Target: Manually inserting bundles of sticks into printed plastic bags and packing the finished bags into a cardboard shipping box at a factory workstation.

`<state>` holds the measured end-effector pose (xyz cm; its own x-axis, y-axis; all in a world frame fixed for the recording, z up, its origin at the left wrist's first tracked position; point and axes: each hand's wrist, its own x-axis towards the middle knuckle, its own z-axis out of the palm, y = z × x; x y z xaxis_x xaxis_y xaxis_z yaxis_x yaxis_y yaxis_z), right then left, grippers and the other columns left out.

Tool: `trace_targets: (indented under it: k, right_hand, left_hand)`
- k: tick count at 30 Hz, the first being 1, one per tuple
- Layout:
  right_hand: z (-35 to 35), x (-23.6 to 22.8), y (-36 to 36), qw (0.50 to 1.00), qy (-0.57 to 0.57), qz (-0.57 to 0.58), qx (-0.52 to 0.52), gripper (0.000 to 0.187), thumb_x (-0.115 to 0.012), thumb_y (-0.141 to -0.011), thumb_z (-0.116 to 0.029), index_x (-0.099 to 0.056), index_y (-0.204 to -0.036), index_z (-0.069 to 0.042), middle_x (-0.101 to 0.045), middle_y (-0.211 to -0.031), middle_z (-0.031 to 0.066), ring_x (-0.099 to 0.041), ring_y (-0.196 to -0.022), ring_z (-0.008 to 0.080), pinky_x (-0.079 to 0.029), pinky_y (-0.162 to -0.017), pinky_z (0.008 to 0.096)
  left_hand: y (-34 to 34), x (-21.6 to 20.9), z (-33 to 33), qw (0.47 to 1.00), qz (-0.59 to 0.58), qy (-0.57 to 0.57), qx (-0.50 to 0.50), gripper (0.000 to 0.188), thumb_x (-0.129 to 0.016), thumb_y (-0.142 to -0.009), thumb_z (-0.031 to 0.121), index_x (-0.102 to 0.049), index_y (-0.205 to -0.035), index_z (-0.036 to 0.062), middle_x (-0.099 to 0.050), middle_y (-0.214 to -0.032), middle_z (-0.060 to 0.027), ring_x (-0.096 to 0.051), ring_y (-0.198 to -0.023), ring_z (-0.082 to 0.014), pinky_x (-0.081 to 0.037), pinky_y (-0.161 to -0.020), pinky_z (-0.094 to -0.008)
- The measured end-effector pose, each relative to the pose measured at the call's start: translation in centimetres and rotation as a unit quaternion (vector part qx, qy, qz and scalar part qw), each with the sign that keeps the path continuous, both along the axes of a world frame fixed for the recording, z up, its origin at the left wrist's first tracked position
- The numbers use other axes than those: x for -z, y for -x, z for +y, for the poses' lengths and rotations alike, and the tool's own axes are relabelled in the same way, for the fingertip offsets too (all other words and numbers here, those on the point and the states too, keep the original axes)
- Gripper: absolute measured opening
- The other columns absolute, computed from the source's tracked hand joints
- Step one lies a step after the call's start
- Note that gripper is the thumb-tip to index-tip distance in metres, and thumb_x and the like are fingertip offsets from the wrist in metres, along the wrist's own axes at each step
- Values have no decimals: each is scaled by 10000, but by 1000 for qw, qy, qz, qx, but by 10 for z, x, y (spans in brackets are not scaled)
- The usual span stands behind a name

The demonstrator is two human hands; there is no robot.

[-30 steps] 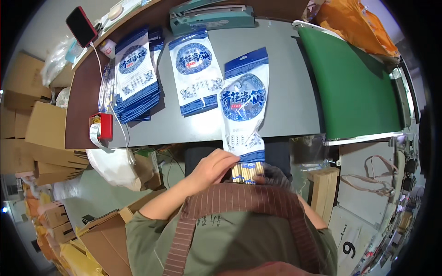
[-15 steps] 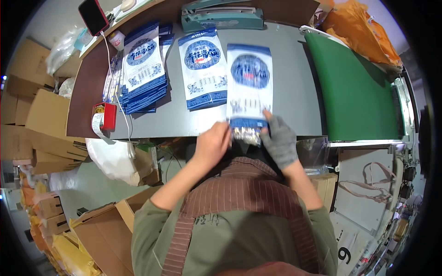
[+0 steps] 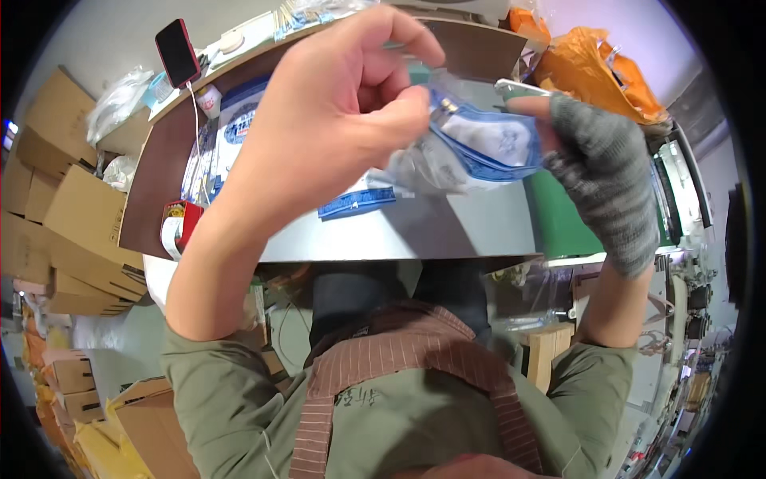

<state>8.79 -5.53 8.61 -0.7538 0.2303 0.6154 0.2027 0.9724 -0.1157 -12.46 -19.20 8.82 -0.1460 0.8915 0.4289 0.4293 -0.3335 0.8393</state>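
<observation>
Raised above the desk, a blue-and-white printed plastic pouch (image 3: 483, 144) hangs between my two hands, tilted, with clear crinkled plastic along its left side. My bare left hand (image 3: 351, 104) is close to the camera with its fingers curled and its thumb at the pouch's upper left edge. My right hand (image 3: 602, 152), in a grey fingerless glove, grips the pouch's right end. What fills the pouch cannot be made out. Beneath, another pouch (image 3: 359, 203) lies on the grey desk, mostly hidden by my left hand and forearm.
At the left of the desk are stacked pouches (image 3: 239, 124), partly covered by my arm, and a red tape holder (image 3: 185, 223). A phone (image 3: 177, 53) stands on the back ledge with a white cable. A green surface (image 3: 562, 211) and orange bags (image 3: 598, 72) are at right.
Both hands have risen from the desk's front edge toward the camera, lifting the pouch off the desk. It has turned and tilted between them.
</observation>
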Motion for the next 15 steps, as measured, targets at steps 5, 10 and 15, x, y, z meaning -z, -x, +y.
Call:
trace_targets:
  k: [5,10,15]
  right_hand:
    - [41,-15,34,978,139,-152,-43,264,-658,-821,-48,-684,-1084,-50,-643,-719,80,-566,-574,140,-509,-596,291]
    - [54,-33,62,991,59,-99,-72,192,-587,-877,-49,-689,-1040,-46,-601,-668,-29,-548,-606,36,-457,-547,235]
    - [67,-51,113,994,110,-7,-26,229,-635,-883,-89,-673,-1106,-122,-660,-779,55,-596,-621,153,-469,-576,260]
  left_hand:
    - [33,4,29,985,128,111,-21,282,-516,-824,20,-631,-1079,-19,-542,-629,30,-497,-538,-41,-415,-490,-194]
    - [48,-26,28,967,246,46,-54,313,-545,-821,7,-650,-1114,-20,-537,-634,34,-506,-542,-23,-405,-485,-185]
    - [98,-45,33,939,277,-201,22,205,-543,-822,4,-654,-988,-42,-574,-605,-150,-600,-587,-319,-491,-612,-365]
